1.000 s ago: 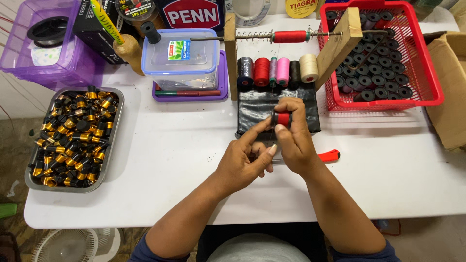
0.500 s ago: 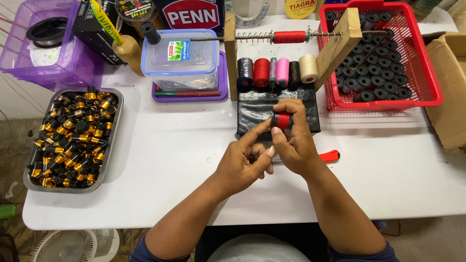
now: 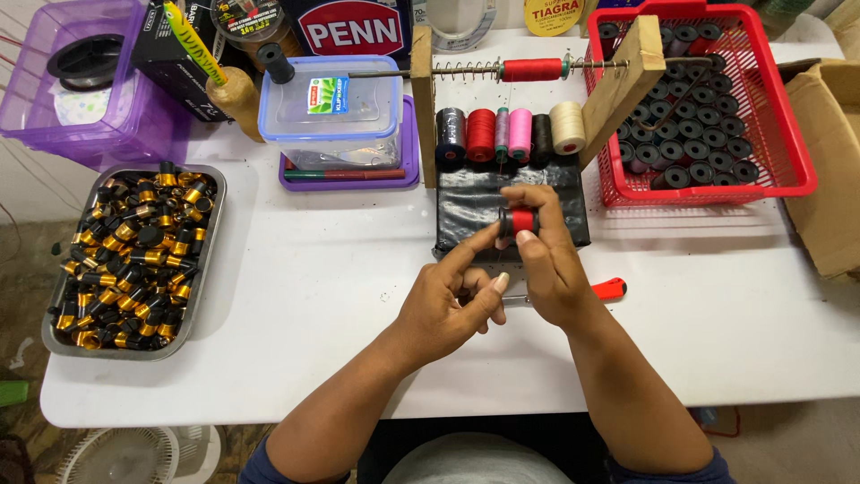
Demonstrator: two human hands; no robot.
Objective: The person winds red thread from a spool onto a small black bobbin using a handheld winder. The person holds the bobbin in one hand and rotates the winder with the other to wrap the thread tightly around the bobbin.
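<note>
I am in the middle of winding red thread onto a small black ring, which I judge from the thread band already on it; the next move calls for a steady turn of the ring and a taut thread, I think. Going left to right: my left hand (image 3: 452, 305) sits near the middle of the counter (image 3: 296, 269), its forefinger stretched out to touch the small ring (image 3: 518, 220), the other fingers curled loosely and holding nothing I can make out. My right hand (image 3: 546, 260) pinches that ring between thumb and fingertips, just above the black mat (image 3: 466, 211) below the row of thread spools (image 3: 506, 134). A red-handled tool (image 3: 609, 289) lies just beside my right wrist.
</note>
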